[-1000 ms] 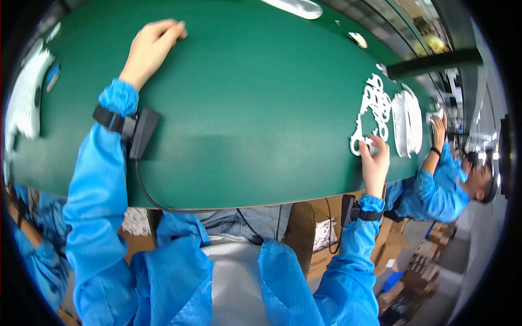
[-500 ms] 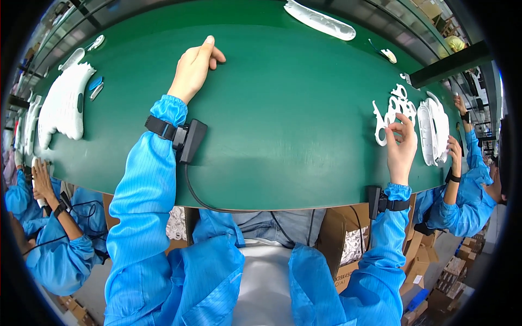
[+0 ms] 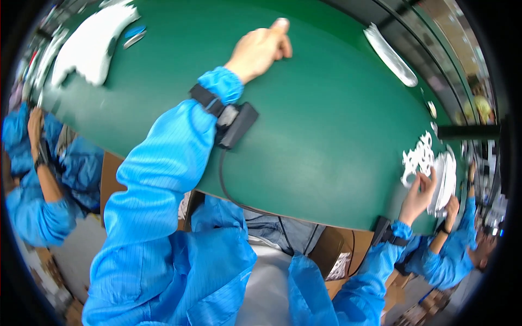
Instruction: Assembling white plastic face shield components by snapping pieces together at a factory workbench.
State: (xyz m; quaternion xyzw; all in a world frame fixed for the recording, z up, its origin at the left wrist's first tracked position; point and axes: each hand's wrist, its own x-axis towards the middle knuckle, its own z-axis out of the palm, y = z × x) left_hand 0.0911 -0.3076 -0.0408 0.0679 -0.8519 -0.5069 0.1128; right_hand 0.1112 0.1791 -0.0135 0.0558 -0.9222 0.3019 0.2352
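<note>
My left hand (image 3: 260,51) is over the upper middle of the green table (image 3: 326,125), its fingers loosely bent and thumb apart. No object shows in it, though its palm is hidden. My right hand (image 3: 417,198) is at the table's right, thumb and fingers apart, and looks empty. Just beyond it lies a cluster of small white ring-shaped plastic parts (image 3: 417,157). Long white plastic shells (image 3: 446,176) are stacked close to its right. Farther back, a single long curved white shell (image 3: 390,56) lies near the table's far right edge.
A row of white curved shells (image 3: 89,43) is at the far left, beside a small blue piece (image 3: 135,31). Co-workers in blue sit at the left (image 3: 49,201) and right (image 3: 446,261). A dark post (image 3: 467,132) juts in at right. Cables run from my wrist devices.
The view has turned, shifting the table's contents. My left hand has moved right across the table. My right hand has drawn back a little from the ring parts, its fingers spreading.
</note>
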